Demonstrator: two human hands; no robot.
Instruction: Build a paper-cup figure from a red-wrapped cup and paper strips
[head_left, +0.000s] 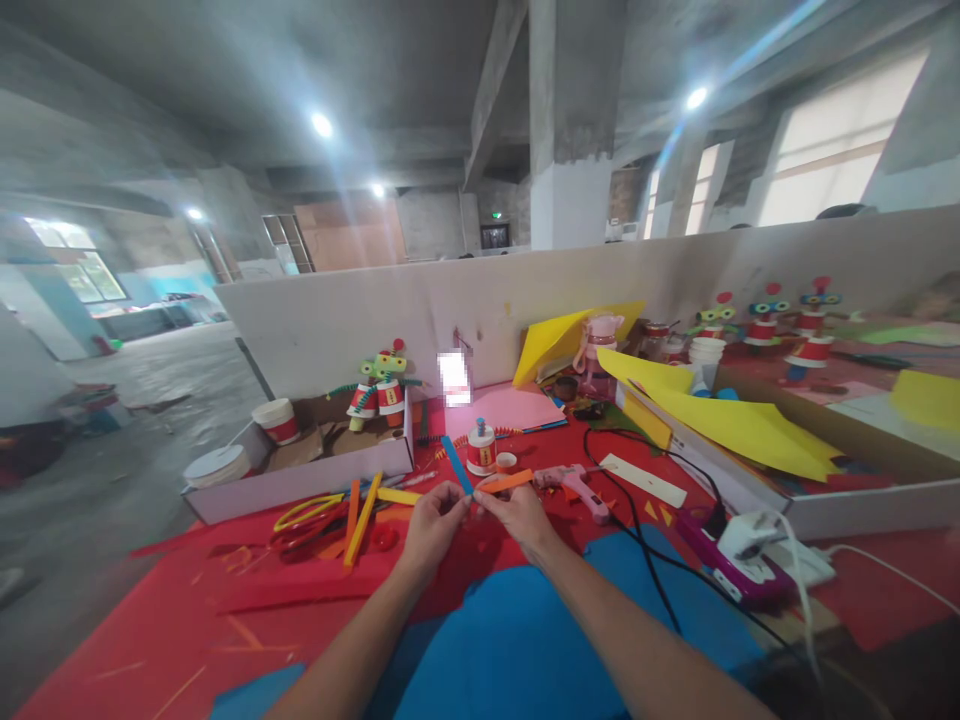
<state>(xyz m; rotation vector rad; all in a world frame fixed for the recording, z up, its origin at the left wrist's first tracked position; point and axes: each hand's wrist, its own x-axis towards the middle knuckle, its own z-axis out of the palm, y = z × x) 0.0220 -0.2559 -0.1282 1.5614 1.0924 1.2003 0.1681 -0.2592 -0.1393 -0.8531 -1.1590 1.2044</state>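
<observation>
My left hand (435, 515) pinches the lower end of a blue paper strip (456, 463), which points up and away. My right hand (517, 512) is closed on an orange paper strip (508, 482) that slants to the right. The two strips meet at an angle between my fingertips; whether they are joined there I cannot tell. Just beyond them stands a white paper cup (481, 450) with a red band and coiled paper arms. A small paper ring (507, 462) sits beside it. Right of my right hand lies a pink glue gun (577, 488).
Scissors (307, 525) and yellow strips (364, 520) lie to the left. A shallow box (315, 475) holds finished cup figures (386, 390). On the right are a purple power strip (739, 560), black cables (645, 545) and a box with yellow paper (727, 420). A white partition (375, 310) stands behind.
</observation>
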